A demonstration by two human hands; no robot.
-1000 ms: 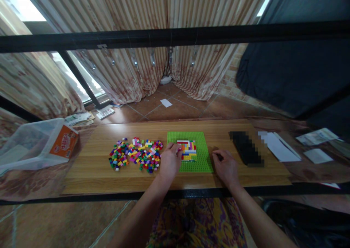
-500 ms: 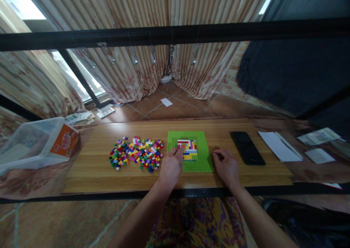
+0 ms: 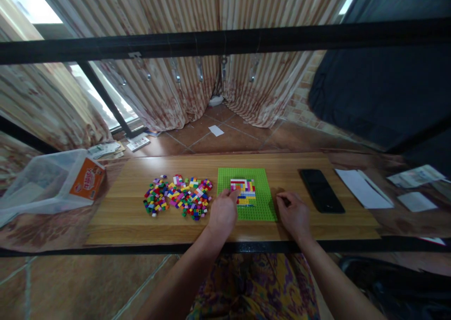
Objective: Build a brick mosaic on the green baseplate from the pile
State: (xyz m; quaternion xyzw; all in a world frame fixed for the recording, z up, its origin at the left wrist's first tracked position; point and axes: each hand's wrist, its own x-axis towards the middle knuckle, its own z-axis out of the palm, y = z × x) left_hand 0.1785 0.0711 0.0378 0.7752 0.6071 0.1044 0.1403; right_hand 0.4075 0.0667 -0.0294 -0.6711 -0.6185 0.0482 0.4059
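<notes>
A green studded baseplate (image 3: 266, 207) lies on the wooden board in front of me. Low rows of toy bricks (image 3: 248, 193), white, red, yellow, blue and pink, are set on its middle. My left hand (image 3: 223, 212) reaches over the plate's left part, thumb and fingers pinched at the left side of these rows. Any brick in that pinch is too small or hidden to make out. Just right of the plate, my right hand (image 3: 294, 212) rests on the board with curled fingers, thumb and forefinger together. Whether it holds anything is hidden.
Loose bricks (image 3: 190, 195) in many colours lie in a spread pile left of the plate. A black phone (image 3: 321, 191) lies to the right, with white paper (image 3: 362, 188) beyond it. At far left is a clear plastic bin (image 3: 45, 183). A black bar (image 3: 176, 44) crosses behind the board.
The whole view has shifted slightly to the right. Both hands keep nearly the same places beside the bricks and plate, with the left fingers still pinched at the rows.
</notes>
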